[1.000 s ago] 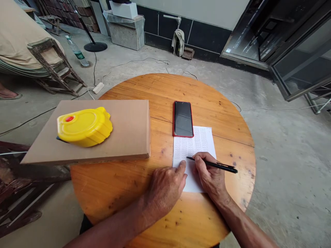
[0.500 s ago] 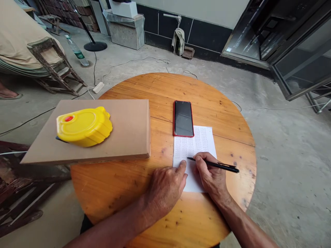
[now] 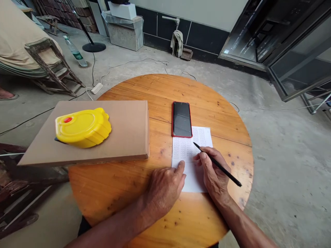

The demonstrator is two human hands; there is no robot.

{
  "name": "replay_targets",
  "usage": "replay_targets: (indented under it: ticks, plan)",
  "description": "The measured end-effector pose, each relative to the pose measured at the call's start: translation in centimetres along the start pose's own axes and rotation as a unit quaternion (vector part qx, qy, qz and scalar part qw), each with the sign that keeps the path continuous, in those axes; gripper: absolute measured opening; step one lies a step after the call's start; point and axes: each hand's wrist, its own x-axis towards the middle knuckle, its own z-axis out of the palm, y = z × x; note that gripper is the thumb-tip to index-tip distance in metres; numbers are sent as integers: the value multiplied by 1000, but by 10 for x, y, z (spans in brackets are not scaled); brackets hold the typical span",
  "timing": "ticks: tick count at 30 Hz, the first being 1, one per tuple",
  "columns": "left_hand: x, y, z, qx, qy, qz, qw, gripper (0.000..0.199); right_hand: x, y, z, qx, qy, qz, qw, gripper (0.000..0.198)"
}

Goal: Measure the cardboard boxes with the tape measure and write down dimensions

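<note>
A sheet of paper (image 3: 192, 177) with rows of small handwritten marks lies on the round wooden table (image 3: 144, 234). My left hand (image 3: 167, 193) rests at the paper's left edge, index finger stretched onto the sheet and the other fingers loosely bent, holding nothing. In my right hand (image 3: 216, 172) is a black pen (image 3: 223, 168), gripped between thumb and fingers over the sheet's right side. Its tip points up and left, near the written rows; whether it touches the paper I cannot tell. A phone in a red case (image 3: 181, 119) covers the sheet's top left corner.
To the left, a cardboard box (image 3: 129, 137) overhangs the table edge, with a yellow tape-measure-shaped case (image 3: 82, 127) on top. Beyond the table are a plastic bottle (image 3: 75, 51), a wooden chair (image 3: 54, 69), a power strip (image 3: 97, 88) and floor cables. A person's foot (image 3: 6, 94) shows far left.
My right hand has lifted and turned, so the pen now slants more steeply with its tip farther up the sheet. My left hand stays in place. The view has shifted slightly.
</note>
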Motion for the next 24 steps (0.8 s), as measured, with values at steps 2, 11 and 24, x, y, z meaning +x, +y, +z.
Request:
replay_targets:
  ticks: [2,11,24]
  plan:
    - [0,0,0,-2,-1,2,1000,38,2,1,0,-34,4,-33,999,14]
    - [-1,0,-4,10,-13,0,1000,35,11,-2,-21,-332,-79,-191,920,38]
    - [-3,1,-9,15,7,4,1000,30,-27,-10,-62,-439,-72,-232,865,43]
